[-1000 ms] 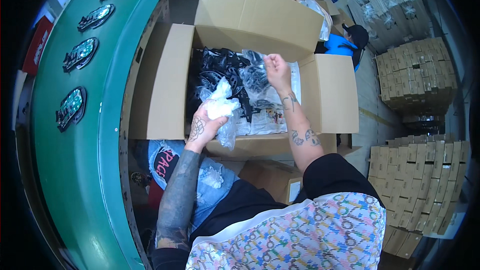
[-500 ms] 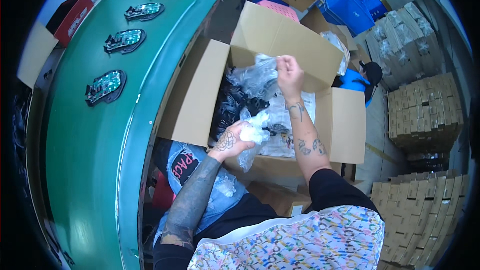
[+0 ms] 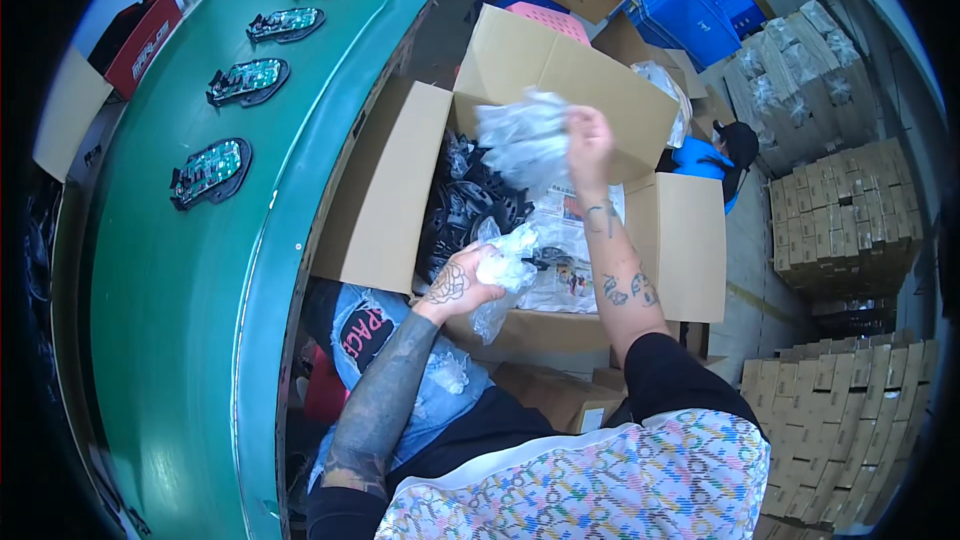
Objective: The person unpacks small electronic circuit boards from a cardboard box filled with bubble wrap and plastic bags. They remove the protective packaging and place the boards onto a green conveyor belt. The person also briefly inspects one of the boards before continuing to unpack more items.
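A large open cardboard box [image 3: 382,200] stands in front of me with its flaps folded out. Inside lie several black plastic parts [image 3: 475,202], and printed newspaper sheets [image 3: 565,275] cover its right side. Closed around a crumpled bunch of clear plastic bags [image 3: 508,265], my left hand [image 3: 462,280] is over the box's near edge. My right hand [image 3: 588,145] is raised over the middle of the box, its fingers pinching a clear plastic bag [image 3: 525,140] that is smeared by motion and hangs to the left. Whether that bag contains anything is hard to make out.
Along the left runs a green conveyor belt [image 3: 160,340] carrying several black housings with green circuit boards [image 3: 212,172]. Stacked cartons [image 3: 845,220] line the right. Blue crates [image 3: 685,15] and a pink basket [image 3: 550,20] are behind the box. A person in blue [image 3: 705,160] is beyond its right flap.
My right hand has shifted slightly right and the plastic bag in it has swung upward, uncovering more black parts and newspaper. My left hand has stayed almost still.
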Demonstrator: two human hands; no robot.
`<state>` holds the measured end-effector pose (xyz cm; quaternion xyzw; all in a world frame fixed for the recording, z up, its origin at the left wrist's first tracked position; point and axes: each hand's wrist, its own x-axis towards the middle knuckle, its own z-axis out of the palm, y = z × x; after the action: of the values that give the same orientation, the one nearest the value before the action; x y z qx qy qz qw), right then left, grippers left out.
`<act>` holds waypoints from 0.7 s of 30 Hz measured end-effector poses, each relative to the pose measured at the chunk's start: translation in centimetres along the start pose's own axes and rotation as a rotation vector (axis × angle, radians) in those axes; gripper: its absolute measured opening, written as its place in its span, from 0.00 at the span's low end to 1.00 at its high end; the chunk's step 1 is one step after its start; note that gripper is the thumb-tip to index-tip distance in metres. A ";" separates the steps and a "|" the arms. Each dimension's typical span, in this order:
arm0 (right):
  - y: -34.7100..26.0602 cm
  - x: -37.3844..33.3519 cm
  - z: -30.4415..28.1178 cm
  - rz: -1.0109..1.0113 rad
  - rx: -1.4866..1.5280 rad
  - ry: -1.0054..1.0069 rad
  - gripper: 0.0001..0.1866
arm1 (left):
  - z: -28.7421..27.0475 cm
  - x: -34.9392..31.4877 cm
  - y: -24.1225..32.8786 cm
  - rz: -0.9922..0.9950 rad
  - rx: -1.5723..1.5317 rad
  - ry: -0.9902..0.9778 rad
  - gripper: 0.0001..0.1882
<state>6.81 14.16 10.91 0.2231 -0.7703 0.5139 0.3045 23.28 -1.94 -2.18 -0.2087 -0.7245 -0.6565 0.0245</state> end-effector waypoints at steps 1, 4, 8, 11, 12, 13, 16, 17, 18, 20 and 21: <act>-0.4 0.6 -0.5 0.042 0.111 0.138 0.08 | 0.1 0.0 -0.2 0.023 0.006 0.011 0.25; -0.7 -1.1 -1.6 0.096 -0.205 -0.048 0.08 | 0.3 0.1 -0.2 0.035 -0.028 0.027 0.26; -1.3 -1.6 -2.0 0.104 0.076 0.157 0.09 | 0.2 -0.2 -0.5 0.055 0.003 0.056 0.25; -1.2 -6.0 -0.5 0.205 -0.022 -0.016 0.09 | 0.8 -0.2 0.1 0.062 0.026 0.104 0.31; -0.6 -7.7 0.1 0.272 0.014 -0.083 0.09 | 0.5 -0.1 0.1 0.108 0.044 0.131 0.37; 1.0 -9.7 0.1 0.464 0.164 -0.107 0.09 | 0.7 0.3 0.6 0.044 0.002 0.169 0.41; 0.0 -13.4 -0.4 1.032 0.418 -0.421 0.09 | 1.1 0.0 1.7 -0.181 -0.064 0.184 0.53; -0.9 -13.7 -0.2 1.211 0.471 -0.570 0.09 | 0.9 0.1 1.6 -0.240 -0.052 0.126 0.56; -1.3 -13.4 -0.6 1.218 0.493 -0.638 0.09 | 0.8 0.3 1.8 -0.287 -0.045 0.065 0.59; -1.9 -12.8 -1.2 1.231 0.538 -0.776 0.09 | 1.4 0.1 -0.1 -0.077 0.060 0.115 0.48; -2.1 -12.2 -1.3 1.224 0.517 -0.824 0.08 | 1.4 0.3 -0.1 -0.064 0.091 0.125 0.45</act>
<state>17.17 14.99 4.13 -0.0047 -0.6631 0.6293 -0.4054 23.26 -0.54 -2.36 -0.1427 -0.7569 -0.6351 0.0582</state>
